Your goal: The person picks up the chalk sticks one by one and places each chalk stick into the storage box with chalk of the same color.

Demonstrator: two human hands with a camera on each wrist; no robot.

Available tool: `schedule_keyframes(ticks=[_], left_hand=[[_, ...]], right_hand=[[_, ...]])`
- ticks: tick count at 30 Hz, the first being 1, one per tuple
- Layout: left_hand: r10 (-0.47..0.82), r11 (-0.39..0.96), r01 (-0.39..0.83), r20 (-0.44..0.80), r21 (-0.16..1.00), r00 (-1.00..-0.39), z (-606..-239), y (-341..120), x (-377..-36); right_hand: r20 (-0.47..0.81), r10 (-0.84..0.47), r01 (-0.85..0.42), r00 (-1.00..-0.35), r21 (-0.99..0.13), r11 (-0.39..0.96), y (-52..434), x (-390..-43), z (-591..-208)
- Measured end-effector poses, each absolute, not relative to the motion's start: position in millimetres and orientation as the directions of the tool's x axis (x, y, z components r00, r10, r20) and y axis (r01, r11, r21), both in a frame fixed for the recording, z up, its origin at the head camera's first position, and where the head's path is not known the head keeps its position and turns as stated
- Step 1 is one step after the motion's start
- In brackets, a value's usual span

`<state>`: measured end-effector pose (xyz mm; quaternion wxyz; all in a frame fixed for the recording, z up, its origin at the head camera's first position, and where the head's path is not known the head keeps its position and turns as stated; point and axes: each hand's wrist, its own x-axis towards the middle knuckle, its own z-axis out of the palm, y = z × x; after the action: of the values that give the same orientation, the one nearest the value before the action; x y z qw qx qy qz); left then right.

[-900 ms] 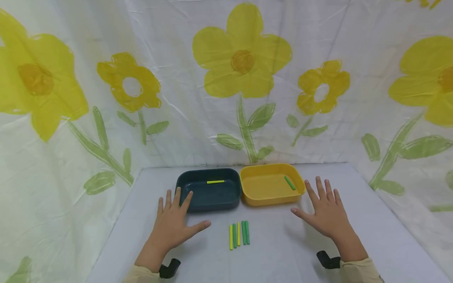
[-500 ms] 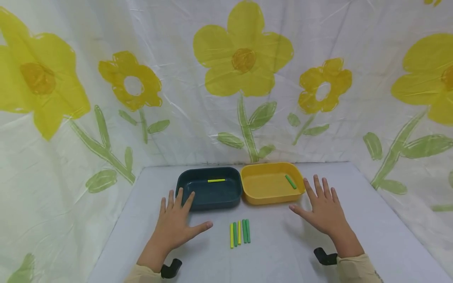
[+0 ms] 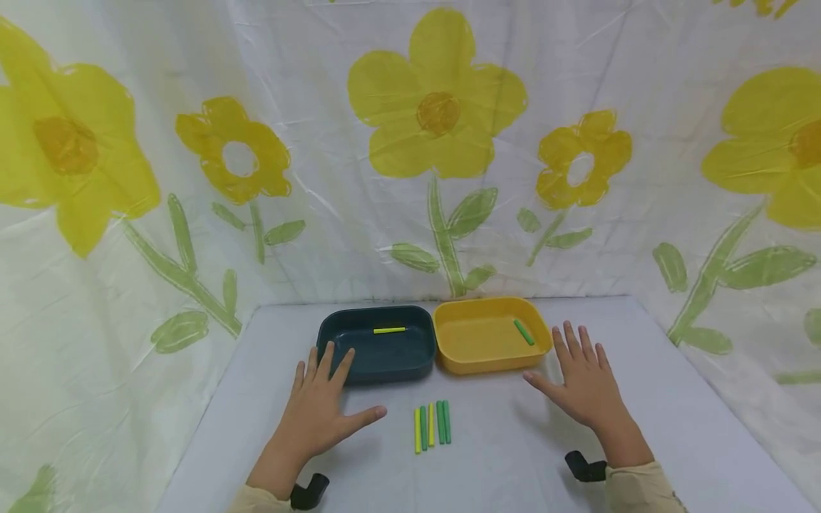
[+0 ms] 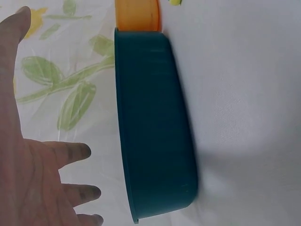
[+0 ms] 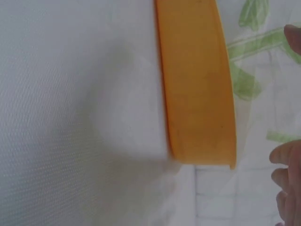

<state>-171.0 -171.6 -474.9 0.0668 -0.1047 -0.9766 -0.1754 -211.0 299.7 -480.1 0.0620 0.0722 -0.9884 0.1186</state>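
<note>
Both hands lie flat with fingers spread on the white table (image 3: 500, 456). My left hand (image 3: 321, 402) rests in front of the dark teal tray (image 3: 378, 356), fingertips near its front wall, holding nothing. My right hand (image 3: 580, 381) rests just right of the yellow tray (image 3: 490, 360), also holding nothing. A yellow stick (image 3: 389, 330) lies in the teal tray and a green stick (image 3: 523, 332) in the yellow tray. Between the hands lie several yellow and green sticks (image 3: 432, 425) side by side. The left wrist view shows the teal tray's wall (image 4: 150, 127), the right wrist view the yellow tray's wall (image 5: 197, 89).
A white cloth printed with yellow flowers (image 3: 439, 107) hangs behind and on both sides of the table. Black wrist mounts (image 3: 308, 491) show at both sleeves. The two trays stand touching at the table's far middle.
Both hands stay flat in nearly the same places; the right hand has drawn slightly nearer to me. The sticks and trays have not moved.
</note>
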Motion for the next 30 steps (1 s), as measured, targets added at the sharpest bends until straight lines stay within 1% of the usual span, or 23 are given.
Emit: schedule_keyframes(ticks=[8, 11, 17, 20, 24, 27, 30], left_hand=[[0.187, 0.914, 0.228, 0.150, 0.337, -0.971, -476, -168, -170], [0.197, 0.902, 0.246, 0.167, 0.355, -0.966, -477, -168, -169], [0.262, 0.823, 0.351, 0.251, 0.446, -0.932, -479, -161, -166], [0.297, 0.795, 0.397, 0.277, 0.458, -0.914, -482, -156, -166], [0.342, 0.772, 0.424, 0.254, 0.473, -0.905, -487, -147, -164], [0.386, 0.744, 0.440, 0.214, 0.503, -0.897, -489, -139, -163], [0.421, 0.738, 0.444, 0.167, 0.508, -0.891, -494, -132, -164]], right_hand=[[0.148, -0.123, -0.156, -0.981, -0.237, 0.959, 301, -215, -482], [0.145, -0.123, -0.157, -0.982, -0.252, 0.955, 299, -218, -483], [0.142, -0.112, -0.148, -0.984, -0.276, 0.950, 292, -227, -486], [0.132, -0.109, -0.143, -0.985, -0.283, 0.948, 289, -233, -487], [0.117, -0.114, -0.143, -0.987, -0.292, 0.946, 284, -241, -488], [0.112, -0.120, -0.149, -0.986, -0.305, 0.941, 281, -248, -489], [0.109, -0.123, -0.151, -0.986, -0.307, 0.940, 279, -256, -492]])
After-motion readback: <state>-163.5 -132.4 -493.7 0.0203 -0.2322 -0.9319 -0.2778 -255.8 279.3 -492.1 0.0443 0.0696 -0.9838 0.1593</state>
